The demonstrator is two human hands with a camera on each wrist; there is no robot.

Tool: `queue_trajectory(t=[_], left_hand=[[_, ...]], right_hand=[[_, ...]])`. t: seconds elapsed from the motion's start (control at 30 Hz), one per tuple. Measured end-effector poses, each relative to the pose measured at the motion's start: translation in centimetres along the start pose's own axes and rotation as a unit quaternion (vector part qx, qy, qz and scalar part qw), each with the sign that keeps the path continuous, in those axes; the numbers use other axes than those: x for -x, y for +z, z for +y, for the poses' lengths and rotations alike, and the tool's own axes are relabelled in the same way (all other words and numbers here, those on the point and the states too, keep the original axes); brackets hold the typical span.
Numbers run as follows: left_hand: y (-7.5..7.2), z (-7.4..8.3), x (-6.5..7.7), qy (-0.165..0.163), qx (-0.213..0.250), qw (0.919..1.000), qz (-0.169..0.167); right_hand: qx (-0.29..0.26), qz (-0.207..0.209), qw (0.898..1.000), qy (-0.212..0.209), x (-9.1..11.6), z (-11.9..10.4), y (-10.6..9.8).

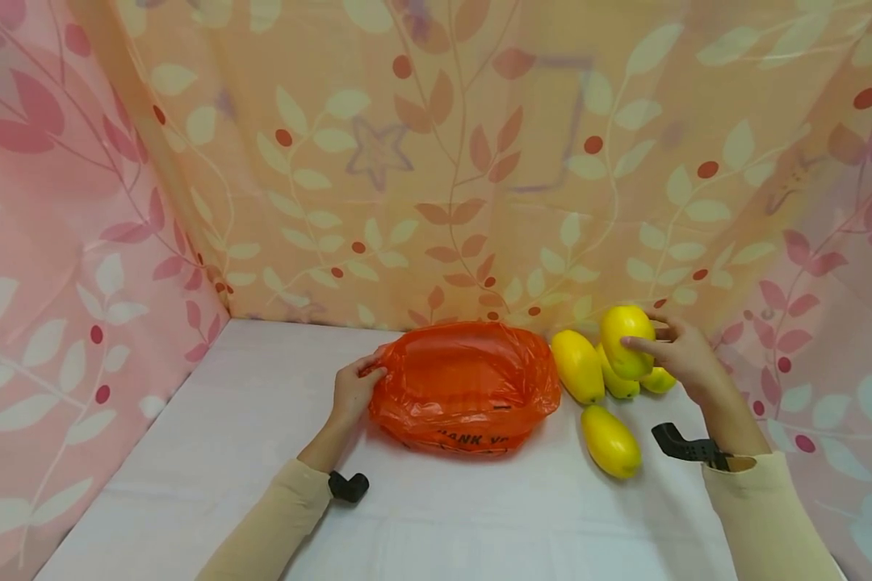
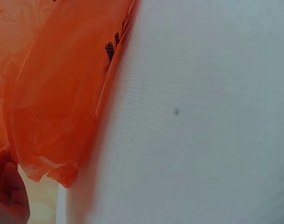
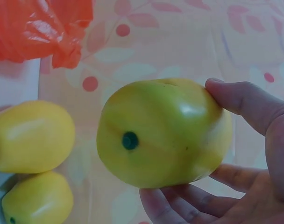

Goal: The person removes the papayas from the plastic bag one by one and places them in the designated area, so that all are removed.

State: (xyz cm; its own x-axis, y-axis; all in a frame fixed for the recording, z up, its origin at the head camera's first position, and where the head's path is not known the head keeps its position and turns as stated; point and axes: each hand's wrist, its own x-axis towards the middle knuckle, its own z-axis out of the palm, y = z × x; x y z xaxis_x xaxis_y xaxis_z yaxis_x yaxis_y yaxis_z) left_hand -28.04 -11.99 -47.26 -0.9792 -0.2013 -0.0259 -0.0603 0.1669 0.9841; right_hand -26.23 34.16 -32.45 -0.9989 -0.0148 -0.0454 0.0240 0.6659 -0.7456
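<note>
An orange-red plastic bag point(image 1: 472, 379) with black lettering sits on the white table, its mouth spread wide. At its left edge my left hand point(image 1: 352, 391) pinches the thin plastic; the left wrist view shows only part of that hand point(image 2: 10, 198) beside the bag point(image 2: 58, 88). My right hand point(image 1: 686, 359) holds a yellow mango point(image 1: 627, 343) above the other fruit. In the right wrist view, thumb and fingers are curled round this mango point(image 3: 163, 133), whose dark green stem end faces left. Several more mangoes lie right of the bag, one of them point(image 1: 610, 441) nearer the front.
The white table point(image 1: 436, 516) stretches forward and left of the bag. Leaf-patterned curtains point(image 1: 450, 161) enclose the back and both sides. Two more mangoes point(image 1: 577, 367) point(image 3: 34, 135) stand close to the bag's right side. Black camera mounts point(image 1: 349, 486) are strapped to both wrists.
</note>
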Motion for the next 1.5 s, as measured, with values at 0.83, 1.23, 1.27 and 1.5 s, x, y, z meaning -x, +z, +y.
queue_trajectory(t=[0.83, 1.23, 1.27, 1.5], left_hand=[[0.2, 0.0, 0.1, 0.027, 0.018, 0.9995, 0.004], [0.2, 0.0, -0.1, 0.005, 0.011, 0.9999, 0.005], [0.2, 0.0, -0.1, 0.003, 0.01, 0.9999, 0.005], [0.1, 0.0, -0.1, -0.002, 0.012, 0.9999, 0.001]], right_hand=[[0.026, -0.033, 0.996, 0.073, 1.3, 7.2, 0.5], [0.042, -0.039, 0.992, 0.112, 1.8, 8.9, 0.3], [0.043, -0.039, 0.992, 0.114, 1.8, 9.1, 0.2], [0.051, -0.045, 0.989, 0.129, 1.9, 10.0, 0.1]])
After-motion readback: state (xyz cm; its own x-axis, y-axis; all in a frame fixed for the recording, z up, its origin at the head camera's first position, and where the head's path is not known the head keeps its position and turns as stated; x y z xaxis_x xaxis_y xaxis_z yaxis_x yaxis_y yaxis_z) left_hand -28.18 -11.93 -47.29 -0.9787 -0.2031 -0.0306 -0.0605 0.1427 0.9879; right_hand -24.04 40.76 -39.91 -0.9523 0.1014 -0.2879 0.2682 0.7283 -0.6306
